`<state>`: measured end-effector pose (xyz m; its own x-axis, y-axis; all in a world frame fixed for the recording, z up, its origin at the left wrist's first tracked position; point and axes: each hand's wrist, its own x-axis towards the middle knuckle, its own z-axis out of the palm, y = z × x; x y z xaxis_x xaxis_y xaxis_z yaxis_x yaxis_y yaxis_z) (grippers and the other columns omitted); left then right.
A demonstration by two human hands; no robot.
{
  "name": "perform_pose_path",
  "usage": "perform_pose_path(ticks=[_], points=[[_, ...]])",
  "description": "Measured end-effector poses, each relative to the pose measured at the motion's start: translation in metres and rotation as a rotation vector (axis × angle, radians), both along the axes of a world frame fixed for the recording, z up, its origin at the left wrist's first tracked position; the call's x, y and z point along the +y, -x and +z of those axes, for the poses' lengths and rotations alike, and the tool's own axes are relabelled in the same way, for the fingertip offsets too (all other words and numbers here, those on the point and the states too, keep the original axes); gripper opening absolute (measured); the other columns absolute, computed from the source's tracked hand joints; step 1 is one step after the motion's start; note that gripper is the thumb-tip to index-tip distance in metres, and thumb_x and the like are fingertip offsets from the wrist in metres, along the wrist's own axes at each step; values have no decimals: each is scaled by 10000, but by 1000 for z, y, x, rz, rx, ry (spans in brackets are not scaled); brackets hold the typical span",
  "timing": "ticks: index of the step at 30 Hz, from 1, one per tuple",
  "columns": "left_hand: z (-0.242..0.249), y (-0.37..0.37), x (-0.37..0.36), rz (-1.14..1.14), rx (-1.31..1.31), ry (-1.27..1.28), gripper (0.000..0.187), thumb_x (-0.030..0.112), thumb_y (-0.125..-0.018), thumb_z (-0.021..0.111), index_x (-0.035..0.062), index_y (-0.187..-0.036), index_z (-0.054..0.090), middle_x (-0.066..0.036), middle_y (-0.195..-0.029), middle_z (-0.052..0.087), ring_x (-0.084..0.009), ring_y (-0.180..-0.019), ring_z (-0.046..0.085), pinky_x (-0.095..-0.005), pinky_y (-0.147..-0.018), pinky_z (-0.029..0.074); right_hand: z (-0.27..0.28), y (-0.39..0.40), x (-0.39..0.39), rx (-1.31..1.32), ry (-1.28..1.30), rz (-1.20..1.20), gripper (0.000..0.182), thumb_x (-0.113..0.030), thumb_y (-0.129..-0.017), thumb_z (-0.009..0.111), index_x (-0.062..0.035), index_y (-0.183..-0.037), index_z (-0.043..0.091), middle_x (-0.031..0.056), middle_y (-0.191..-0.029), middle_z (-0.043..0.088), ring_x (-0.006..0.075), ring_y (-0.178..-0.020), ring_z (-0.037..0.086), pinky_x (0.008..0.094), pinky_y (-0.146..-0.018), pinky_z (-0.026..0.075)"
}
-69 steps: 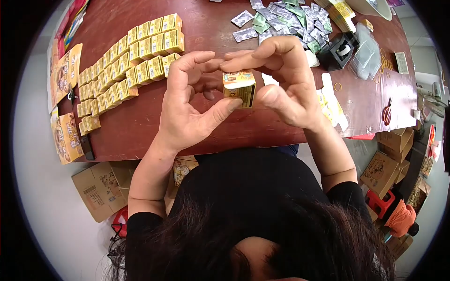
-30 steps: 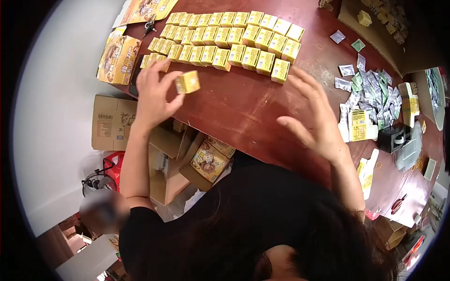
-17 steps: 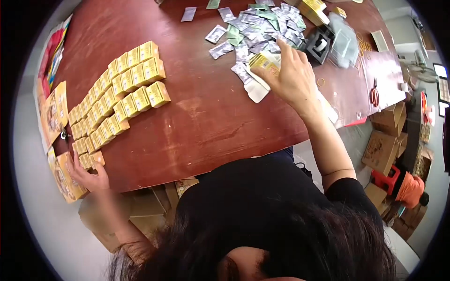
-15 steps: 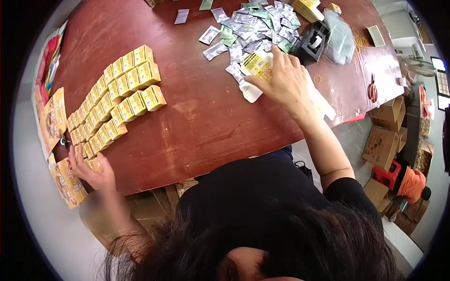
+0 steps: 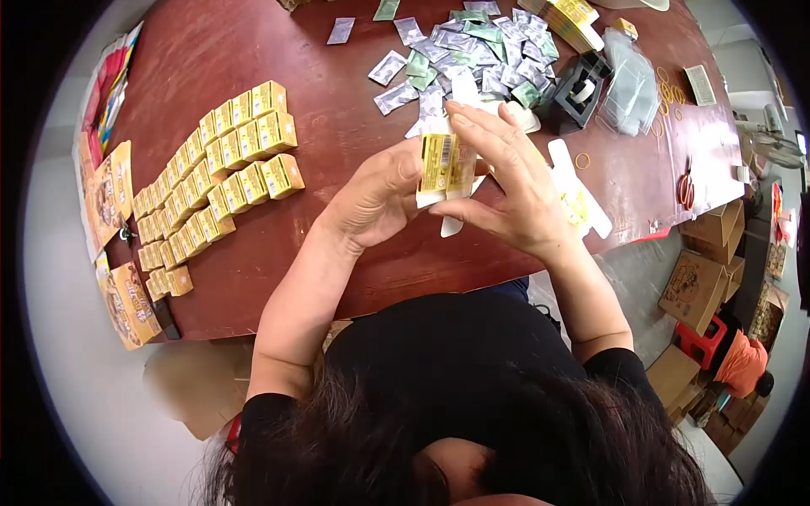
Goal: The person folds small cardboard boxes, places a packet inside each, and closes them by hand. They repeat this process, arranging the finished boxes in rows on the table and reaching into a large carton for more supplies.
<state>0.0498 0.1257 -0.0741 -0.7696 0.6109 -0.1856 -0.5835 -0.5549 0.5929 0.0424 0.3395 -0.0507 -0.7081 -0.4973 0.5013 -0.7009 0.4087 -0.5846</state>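
A small yellow carton (image 5: 437, 167) with a barcode stands between my hands above the table, its white flaps folded out at top and bottom. My left hand (image 5: 378, 192) is closed on its left side, thumb near the upper edge. From the right, my right hand (image 5: 516, 187) curves around it, with the thumb at the lower edge and the fingers across the top. A flat white-and-yellow carton blank (image 5: 580, 192) lies by my right wrist. Beyond my hands spreads a heap of grey and green sachets (image 5: 460, 52); finished-looking yellow boxes (image 5: 228, 150) stand in rows to the left.
Behind my right hand are a black tape dispenser (image 5: 576, 94), clear plastic bags (image 5: 631, 80) and a stack of yellow blanks (image 5: 564, 21). Rubber bands (image 5: 669, 94) and red-handled scissors (image 5: 686, 191) lie at the right. A person in orange (image 5: 742, 363) is beyond the table, near cardboard boxes (image 5: 693, 289).
My left hand has come from the end of the box rows to the middle and taken hold of the carton. The carton, flat beneath my right hand before, is now raised and opened out.
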Motion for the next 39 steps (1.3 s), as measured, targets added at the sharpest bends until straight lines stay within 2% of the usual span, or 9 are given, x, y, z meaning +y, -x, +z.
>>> perform_pose_path(ticks=[4, 10, 13, 16, 19, 22, 28, 35, 39], points=[[4, 3, 0, -3, 79, -20, 624, 262, -961, 719, -42, -1440, 460, -135, -1284, 643, -195, -1134, 654, -333, -957, 542, -1, 5, 5, -38, 49, 47, 904, -316, -732, 887, -119, -1496, 446, 117, -1492, 536, 324, -1381, 508, 565, -1169, 348], [15, -12, -9, 153, 306, 568, 606, 138, -903, 782, -63, -1405, 508, -132, -1257, 644, -183, -1101, 649, -324, -957, 533, 6, 17, 6, -52, -24, 25, 1204, -713, -582, 851, -78, -1502, 402, 115, -1340, 618, 366, -1344, 488, 623, -1180, 267], [18, -20, -5, 271, 355, 570, 626, 133, -859, 837, -46, -1365, 514, -138, -1242, 633, -180, -1106, 634, -324, -953, 530, 11, 18, 8, -115, -174, 37, 1203, -636, -596, 896, -47, -1508, 378, 149, -1363, 621, 344, -1404, 454, 549, -1181, 307], [21, -27, -2, 361, 445, 526, 587, 151, -868, 837, 12, -1343, 523, -128, -1220, 622, -180, -1114, 621, -339, -959, 527, 5, 19, 6, -349, -37, 92, 1012, -555, -704, 881, -53, -1461, 434, 160, -1347, 626, 324, -1405, 460, 538, -1180, 317], [15, -26, -10, 412, 911, 812, 506, 96, -909, 782, 55, -1349, 534, -94, -1255, 576, -201, -1146, 612, -355, -993, 526, -10, 19, 0, -407, 239, 160, 770, -425, -796, 863, -54, -1380, 525, 167, -1362, 613, 305, -1385, 492, 514, -1168, 346], [16, -29, -5, 426, 830, 719, 492, 90, -907, 778, 47, -1335, 541, -106, -1287, 556, -207, -1170, 607, -358, -1016, 527, -9, 14, -1, -404, 259, 138, 506, -304, -884, 809, -69, -1295, 630, 145, -1332, 606, 305, -1289, 574, 438, -1068, 464], [11, -31, -6, 471, 779, 705, 473, 83, -914, 764, 39, -1325, 533, -110, -1277, 552, -216, -1162, 622, -367, -1031, 528, 4, 1, -7, -968, 529, 297, 381, -151, -962, 725, -47, -1320, 641, 87, -1290, 612, 174, -1115, 660, 335, -960, 558], [19, -33, -18, 457, 708, 660, 477, 80, -888, 776, 43, -1306, 551, -88, -1251, 564, -191, -1120, 636, -362, -988, 541, 3, -3, -24, -802, 570, 236, 451, -111, -936, 750, -44, -1361, 615, 84, -1198, 652, 167, -1092, 668, 298, -913, 574], [26, -28, -36, 381, 959, 862, 487, 103, -865, 790, 39, -1292, 565, -77, -1201, 582, -174, -1073, 638, -340, -948, 547, 11, -6, -27, -969, 654, 242, 398, -108, -930, 757, -28, -1292, 611, 84, -1184, 645, 167, -1071, 675, 296, -898, 575]])
